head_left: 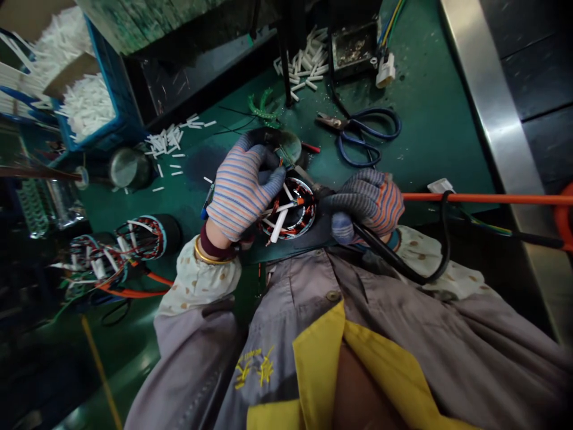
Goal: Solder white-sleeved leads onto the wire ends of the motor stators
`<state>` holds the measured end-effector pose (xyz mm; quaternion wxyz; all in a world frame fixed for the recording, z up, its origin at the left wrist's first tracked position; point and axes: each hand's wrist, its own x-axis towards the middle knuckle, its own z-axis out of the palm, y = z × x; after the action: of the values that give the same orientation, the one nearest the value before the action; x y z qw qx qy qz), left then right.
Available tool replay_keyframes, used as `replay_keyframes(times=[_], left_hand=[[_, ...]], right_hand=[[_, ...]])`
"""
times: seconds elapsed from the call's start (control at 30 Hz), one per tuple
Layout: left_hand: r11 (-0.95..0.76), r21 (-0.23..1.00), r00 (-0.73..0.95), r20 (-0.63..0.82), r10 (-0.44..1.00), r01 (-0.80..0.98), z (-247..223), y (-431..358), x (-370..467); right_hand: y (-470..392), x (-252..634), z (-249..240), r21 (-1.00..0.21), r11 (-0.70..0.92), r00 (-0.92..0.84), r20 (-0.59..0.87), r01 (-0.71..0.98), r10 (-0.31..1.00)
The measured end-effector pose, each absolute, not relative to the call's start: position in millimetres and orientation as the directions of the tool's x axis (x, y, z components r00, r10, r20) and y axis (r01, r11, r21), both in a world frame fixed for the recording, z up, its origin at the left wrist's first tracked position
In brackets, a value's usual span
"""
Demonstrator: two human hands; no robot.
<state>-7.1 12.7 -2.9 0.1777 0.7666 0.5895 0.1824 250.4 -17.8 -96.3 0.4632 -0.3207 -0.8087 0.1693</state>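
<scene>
Yellow collar (pixel 320 352) foremost; soldering iron (pixel 310 179) slants, tip apparently up-left.

Dim, uneven light, with pale glare along the metal edging (pixel 501 119), deep shadow far left, soft blurry margins.

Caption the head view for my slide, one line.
Gloved work at a wire-wound ring: left hand by thin wires, right hand holding a black-handled tool, blue-handled scissors beyond.

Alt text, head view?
The gloved left hand pinches thin wires by a wire-wound ring; the gloved right hand points a black-handled tool toward them. Blue-handled scissors and loose white tubes lie beyond on the green bench.
</scene>
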Motion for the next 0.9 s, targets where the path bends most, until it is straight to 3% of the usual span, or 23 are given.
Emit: replay_keyframes(times=[0.13,0.3,0.4,0.53,0.7,0.9], left_hand=[[-0.266,0.464,0.254,0.090,0.963,0.845,-2.9,13.2,-5.2],[-0.221,0.380,0.203,0.086,0.975,0.898,-5.8,9.8,-2.6],[-0.204,0.364,0.183,0.091,0.979,0.909,-6.7,7.8,-1.1],[-0.210,0.338,0.182,0.112,0.977,0.918,-7.2,7.8,1.0],[-0.173,0.401,0.138,0.115,0.984,0.899,-6.8,6.7,1.5],[-0.150,0.503,0.111,0.107,0.988,0.851,-4.5,0.0,5.8]], right_hand=[[-15.7,248.0,-95.2,-0.589,0.644,-0.463,0.451,0.488,0.763],[-20.7,244.9,-99.5,-0.550,0.724,-0.325,0.654,0.417,0.684],[-21.4,239.7,-102.2,-0.592,0.695,-0.252,0.659,0.408,0.709],[-6.6,223.7,-90.9,-0.571,0.583,-0.151,0.628,0.578,0.764],[18.6,203.1,-72.3,-0.423,0.612,-0.347,0.550,0.668,0.760],[15.2,202.0,-80.9,-0.508,0.556,-0.298,0.502,0.658,0.812]])
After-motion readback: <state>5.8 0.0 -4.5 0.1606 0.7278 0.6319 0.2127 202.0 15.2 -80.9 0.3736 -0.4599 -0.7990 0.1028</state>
